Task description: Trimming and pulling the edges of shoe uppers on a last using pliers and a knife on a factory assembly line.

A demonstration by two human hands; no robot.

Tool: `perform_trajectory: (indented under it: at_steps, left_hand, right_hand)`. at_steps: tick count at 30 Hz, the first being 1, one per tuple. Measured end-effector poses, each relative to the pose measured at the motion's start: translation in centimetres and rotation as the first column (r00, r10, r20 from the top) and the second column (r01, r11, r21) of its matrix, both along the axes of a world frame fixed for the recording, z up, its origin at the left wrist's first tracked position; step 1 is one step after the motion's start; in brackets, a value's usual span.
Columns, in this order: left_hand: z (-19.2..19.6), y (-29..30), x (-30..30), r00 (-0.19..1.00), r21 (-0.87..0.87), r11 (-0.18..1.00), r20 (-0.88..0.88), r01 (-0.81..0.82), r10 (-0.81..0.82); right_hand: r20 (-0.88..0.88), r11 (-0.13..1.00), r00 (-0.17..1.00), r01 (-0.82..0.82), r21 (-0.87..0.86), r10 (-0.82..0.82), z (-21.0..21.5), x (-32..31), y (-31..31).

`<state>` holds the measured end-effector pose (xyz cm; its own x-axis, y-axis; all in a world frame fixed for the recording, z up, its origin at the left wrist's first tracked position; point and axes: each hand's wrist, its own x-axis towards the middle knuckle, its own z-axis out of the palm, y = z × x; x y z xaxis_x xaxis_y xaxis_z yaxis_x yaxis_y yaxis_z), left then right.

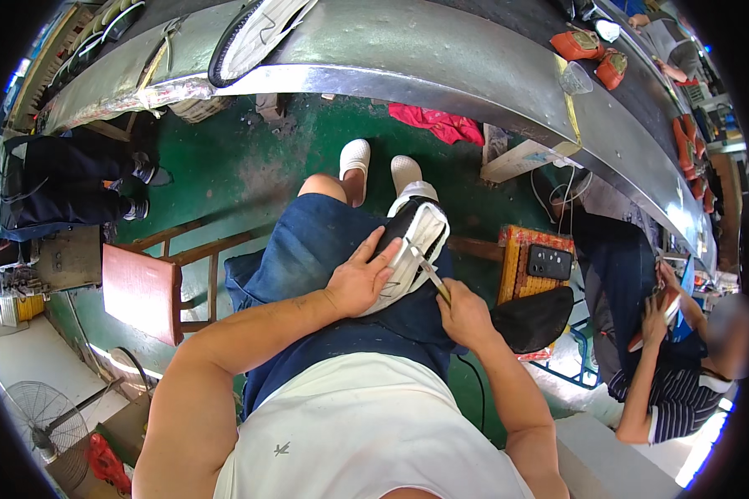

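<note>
A black and white shoe [429, 226] lies on my lap over the blue denim, its pale lining showing. My left hand [359, 276] holds it, fingers spread and pressed along its side. In my right hand [466, 316] is a slim metal-shafted tool [429, 268] with a yellowish handle. Its metal end reaches the white part of the shoe near my left fingertips. I cannot make out the tool's exact kind, and my left palm hides part of the shoe.
Ahead curves a metal-edged workbench [441, 62] bearing a white shoe [258, 41] and orange shoes [577, 45]. A stool [141, 291] stands left. At right, a phone [549, 262] rests on a woven seat [518, 270], and a co-worker [682, 366] sits holding a shoe. Red cloth [437, 125] lies under the bench.
</note>
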<state>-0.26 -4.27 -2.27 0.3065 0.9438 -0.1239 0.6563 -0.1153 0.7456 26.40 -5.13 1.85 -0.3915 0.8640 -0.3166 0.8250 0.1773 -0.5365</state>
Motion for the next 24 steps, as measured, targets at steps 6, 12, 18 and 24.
perform_trajectory:
  at_steps: [6, 12, 18, 24]
  left_hand:
    - [1.2, 1.6, 0.0, 0.951, -0.089, 0.975, -0.221, 0.202, -0.217]
    - [3.5, 2.5, 0.6, 0.903, -0.230, 0.940, -0.294, 0.252, -0.314]
    - [6.7, 3.5, 0.6, 0.813, -0.355, 0.876, -0.367, 0.327, -0.452]
    - [1.1, -1.6, -2.4, 0.989, -0.416, 0.907, 0.091, -0.070, 0.118]
  right_hand:
    - [-0.143, 0.775, 0.959, 0.105, -0.623, -0.244, 3.0, 2.3, 3.7]
    - [-0.058, 0.995, 0.994, 0.096, -0.037, -0.098, 0.1, -0.7, 4.4]
    - [-0.126, 0.999, 0.991, 0.050, -0.020, -0.052, 0.0, -1.1, 3.3]
    - [-0.111, 0.993, 0.994, -0.003, -0.117, -0.010, 1.1, -1.6, 1.2]
